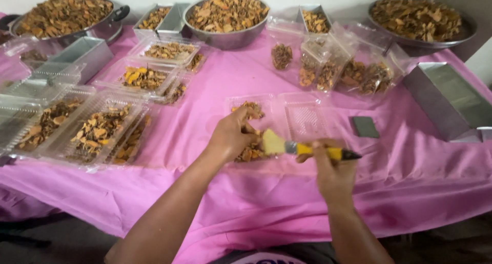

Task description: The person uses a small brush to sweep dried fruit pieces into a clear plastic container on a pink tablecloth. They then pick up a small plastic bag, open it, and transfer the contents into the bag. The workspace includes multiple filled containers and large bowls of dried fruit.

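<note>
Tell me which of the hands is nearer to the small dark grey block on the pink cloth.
Right. The right hand, holding the yellow-handled brush, sits just below-left of the grey block; the left hand is farther left, over the open clear tray.

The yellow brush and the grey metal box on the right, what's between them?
In the head view, a small dark grey pad lies on the pink cloth between them.

Open clear plastic clamshell box lies flat on the pink cloth, lid side bare, tray side part-filled with dried orange-brown slices. More slices in a small heap at the near edge. Paintbrush: yellow handle, black tip, pale bristles; lies about level, bristles pointing left at the heap.
</note>
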